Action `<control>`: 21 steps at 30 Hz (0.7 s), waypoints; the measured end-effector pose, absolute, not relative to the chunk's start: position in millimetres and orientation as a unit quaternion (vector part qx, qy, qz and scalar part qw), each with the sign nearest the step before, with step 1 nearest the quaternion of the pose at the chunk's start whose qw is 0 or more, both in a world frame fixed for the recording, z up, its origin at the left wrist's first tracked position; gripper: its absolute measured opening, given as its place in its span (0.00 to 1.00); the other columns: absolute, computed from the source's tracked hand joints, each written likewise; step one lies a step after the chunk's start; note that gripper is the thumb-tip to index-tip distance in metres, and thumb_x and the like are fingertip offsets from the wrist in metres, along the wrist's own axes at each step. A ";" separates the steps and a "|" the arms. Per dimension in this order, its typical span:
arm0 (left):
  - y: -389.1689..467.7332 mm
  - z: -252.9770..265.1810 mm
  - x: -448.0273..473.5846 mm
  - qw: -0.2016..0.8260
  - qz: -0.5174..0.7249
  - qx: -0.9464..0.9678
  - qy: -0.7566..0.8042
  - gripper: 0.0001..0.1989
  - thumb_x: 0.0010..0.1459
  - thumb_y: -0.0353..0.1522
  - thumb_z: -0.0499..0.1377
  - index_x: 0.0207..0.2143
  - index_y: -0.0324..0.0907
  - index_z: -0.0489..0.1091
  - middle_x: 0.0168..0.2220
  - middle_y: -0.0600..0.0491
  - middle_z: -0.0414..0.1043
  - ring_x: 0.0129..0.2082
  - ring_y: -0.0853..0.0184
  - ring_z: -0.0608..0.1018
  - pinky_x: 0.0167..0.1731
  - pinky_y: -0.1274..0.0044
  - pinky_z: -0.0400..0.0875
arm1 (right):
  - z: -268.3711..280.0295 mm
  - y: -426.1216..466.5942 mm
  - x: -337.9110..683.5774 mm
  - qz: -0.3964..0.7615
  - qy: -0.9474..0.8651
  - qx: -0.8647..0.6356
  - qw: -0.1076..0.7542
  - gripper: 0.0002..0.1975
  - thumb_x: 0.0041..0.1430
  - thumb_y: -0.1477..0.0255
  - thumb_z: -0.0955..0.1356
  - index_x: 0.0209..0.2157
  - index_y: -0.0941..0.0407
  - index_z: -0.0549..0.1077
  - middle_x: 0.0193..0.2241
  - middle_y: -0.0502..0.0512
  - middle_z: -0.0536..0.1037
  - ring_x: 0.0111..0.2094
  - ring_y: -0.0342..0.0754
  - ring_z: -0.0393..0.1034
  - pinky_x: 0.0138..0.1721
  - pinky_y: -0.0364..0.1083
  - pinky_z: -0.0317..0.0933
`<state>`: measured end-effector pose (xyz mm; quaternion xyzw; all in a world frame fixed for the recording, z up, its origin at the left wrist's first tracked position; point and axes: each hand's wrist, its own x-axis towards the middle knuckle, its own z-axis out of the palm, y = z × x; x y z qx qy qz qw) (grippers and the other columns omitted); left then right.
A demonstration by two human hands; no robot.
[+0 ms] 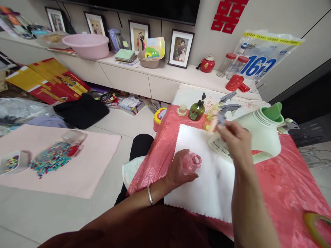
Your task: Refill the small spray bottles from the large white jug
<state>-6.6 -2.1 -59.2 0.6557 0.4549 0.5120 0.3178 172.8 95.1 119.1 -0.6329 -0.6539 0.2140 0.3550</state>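
Note:
My left hand (176, 171) is wrapped round a small clear pink bottle (190, 164), whose uncapped mouth faces up. A white cloth (196, 196) with a scalloped edge lies beneath it. Higher and to the right, my right hand (239, 139) pinches a grey spray trigger head (219, 120), smeared by motion. It is apart from the bottle. Just beyond that hand are more grey trigger tops (229, 108); their bottles are partly hidden. A large pale green jug (270, 134) with a green cap stands right of my right wrist.
A red plastic sheet (287, 182) covers the table. At its far side stand a green pump bottle (196, 111) and a small cream cup-like piece (181, 110). A tape roll (311, 224) lies near right. Colourful beads (51, 160) cover part of a pink mat (85, 168) at left.

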 end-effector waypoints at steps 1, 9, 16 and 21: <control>-1.8 -58.7 -6.4 0.318 0.511 0.657 0.455 0.51 0.42 0.50 0.73 0.63 0.47 0.55 0.59 0.41 0.66 0.59 0.45 0.72 0.60 0.49 0.68 | 129.5 86.7 176.5 0.255 -0.622 -0.570 0.471 0.18 0.63 0.60 0.68 0.42 0.62 0.72 0.27 0.51 0.66 0.26 0.40 0.59 0.28 0.39 0.54; -0.9 -58.4 -5.4 0.327 0.496 0.655 0.467 0.52 0.41 0.51 0.73 0.63 0.46 0.56 0.61 0.40 0.65 0.61 0.44 0.71 0.61 0.49 0.65 | 157.0 31.8 164.0 0.270 -0.512 -0.368 0.727 0.09 0.58 0.73 0.74 0.33 0.61 0.72 0.32 0.53 0.68 0.33 0.43 0.69 0.29 0.39 0.63; -0.1 -59.7 -5.9 0.312 0.512 0.662 0.450 0.51 0.43 0.53 0.72 0.64 0.45 0.55 0.61 0.39 0.65 0.60 0.44 0.71 0.60 0.49 0.66 | 124.2 17.8 153.3 0.315 -0.552 -0.386 0.668 0.08 0.62 0.74 0.72 0.42 0.61 0.74 0.37 0.59 0.73 0.35 0.46 0.70 0.31 0.43 0.67; -0.2 -57.8 -4.6 0.320 0.495 0.658 0.469 0.52 0.42 0.54 0.71 0.63 0.43 0.56 0.60 0.39 0.66 0.60 0.44 0.71 0.61 0.50 0.67 | 95.2 2.2 144.9 0.359 -0.563 -0.396 0.630 0.10 0.68 0.67 0.68 0.39 0.60 0.73 0.39 0.60 0.73 0.43 0.51 0.72 0.43 0.52 0.71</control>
